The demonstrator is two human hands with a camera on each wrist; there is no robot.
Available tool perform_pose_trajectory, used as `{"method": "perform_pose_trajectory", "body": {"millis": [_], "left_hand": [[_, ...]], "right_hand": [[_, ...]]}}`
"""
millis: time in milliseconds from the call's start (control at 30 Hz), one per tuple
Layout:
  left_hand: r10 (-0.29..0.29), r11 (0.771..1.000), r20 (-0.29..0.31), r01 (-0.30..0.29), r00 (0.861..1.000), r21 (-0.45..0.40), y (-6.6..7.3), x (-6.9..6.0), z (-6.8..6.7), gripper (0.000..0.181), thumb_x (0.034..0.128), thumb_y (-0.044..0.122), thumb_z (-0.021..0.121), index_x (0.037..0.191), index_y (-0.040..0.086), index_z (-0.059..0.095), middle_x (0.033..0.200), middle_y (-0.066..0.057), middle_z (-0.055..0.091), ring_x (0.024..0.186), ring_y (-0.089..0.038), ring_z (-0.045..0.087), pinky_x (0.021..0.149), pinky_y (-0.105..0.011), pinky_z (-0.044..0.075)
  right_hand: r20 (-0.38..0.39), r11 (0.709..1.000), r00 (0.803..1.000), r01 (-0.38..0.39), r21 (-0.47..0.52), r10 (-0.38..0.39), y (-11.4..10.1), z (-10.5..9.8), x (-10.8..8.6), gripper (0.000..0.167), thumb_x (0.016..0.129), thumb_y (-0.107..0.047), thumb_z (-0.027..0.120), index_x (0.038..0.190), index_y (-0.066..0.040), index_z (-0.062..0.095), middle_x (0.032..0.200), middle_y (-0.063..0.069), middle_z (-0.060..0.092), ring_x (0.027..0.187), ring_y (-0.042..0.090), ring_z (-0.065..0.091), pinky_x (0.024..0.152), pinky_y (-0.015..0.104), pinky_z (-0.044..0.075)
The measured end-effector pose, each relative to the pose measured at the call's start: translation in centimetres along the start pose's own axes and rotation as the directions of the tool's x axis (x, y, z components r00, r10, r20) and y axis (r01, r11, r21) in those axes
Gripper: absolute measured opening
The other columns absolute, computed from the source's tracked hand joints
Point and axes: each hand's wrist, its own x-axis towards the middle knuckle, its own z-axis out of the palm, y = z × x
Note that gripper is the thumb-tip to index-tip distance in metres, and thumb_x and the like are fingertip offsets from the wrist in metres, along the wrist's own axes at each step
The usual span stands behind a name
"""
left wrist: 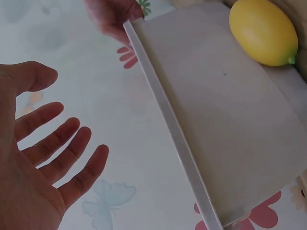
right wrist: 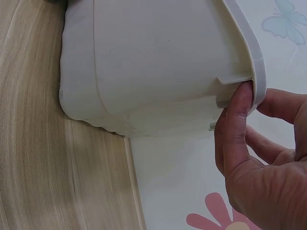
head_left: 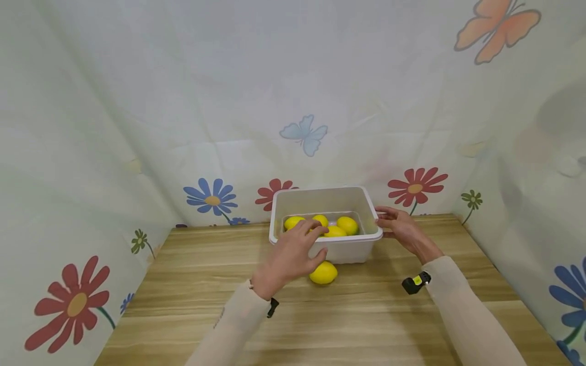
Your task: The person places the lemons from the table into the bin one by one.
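A white plastic bin (head_left: pixel 343 249) stands at the back of the wooden table with several yellow lemons (head_left: pixel 347 225) inside. One more lemon (head_left: pixel 323 273) lies on the table just in front of it; the left wrist view shows a lemon (left wrist: pixel 264 31) beside the bin's outer wall. My left hand (head_left: pixel 293 254) hovers over the bin's near left edge, fingers spread and relaxed, holding nothing. At the right end, my right hand (head_left: pixel 403 229) pinches the bin's rim; in the right wrist view the thumb and fingers (right wrist: pixel 236 129) close about the lip.
The wooden tabletop (head_left: pixel 366 315) spreads in front of the bin. Behind it and at both sides hangs a white cloth (head_left: pixel 220 101) printed with flowers and butterflies. Each wrist wears a small black camera (head_left: pixel 414 283).
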Motion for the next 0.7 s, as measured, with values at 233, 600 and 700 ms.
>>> {"method": "perform_pose_trajectory", "body": {"millis": [233, 600, 700], "left_hand": [[0.037, 0.999, 0.003, -0.037, 0.999, 0.029, 0.8, -0.8, 0.7, 0.035, 0.0892, 0.033, 0.066, 0.121, 0.019, 0.063, 0.12, 0.003, 0.061, 0.106, -0.014, 0.059, 0.084, -0.026, 0.056], [0.028, 0.999, 0.111, -0.03, 0.993, 0.015, 1.1, -2.9, 3.0, 0.043, 0.0892, 0.035, 0.068, 0.128, 0.019, 0.061, 0.129, 0.002, 0.062, 0.115, -0.015, 0.061, 0.09, -0.032, 0.056], [0.02, 1.0, 0.131, -0.02, 0.991, 0.0, 1.1, -3.2, 3.4, 0.045, 0.0884, 0.035, 0.07, 0.129, 0.019, 0.06, 0.132, 0.002, 0.061, 0.118, -0.016, 0.06, 0.093, -0.034, 0.055]], "right_hand": [[0.001, 1.0, 1.0, 0.009, -0.012, -0.009, -0.3, -0.1, 0.1, 0.058, 0.1, -0.018, 0.053, 0.154, -0.012, 0.031, 0.149, 0.022, 0.041, 0.127, 0.038, 0.048, 0.099, 0.042, 0.053], [-0.001, 1.0, 1.0, -0.001, -0.006, 0.001, 0.1, 0.2, -0.1, 0.058, 0.1, -0.018, 0.053, 0.153, -0.012, 0.032, 0.147, 0.022, 0.042, 0.126, 0.037, 0.05, 0.103, 0.047, 0.05], [-0.003, 1.0, 1.0, 0.001, -0.013, -0.001, 0.1, 0.2, -0.1, 0.059, 0.1, -0.019, 0.054, 0.154, -0.012, 0.031, 0.148, 0.021, 0.042, 0.128, 0.038, 0.049, 0.103, 0.047, 0.049]]}}
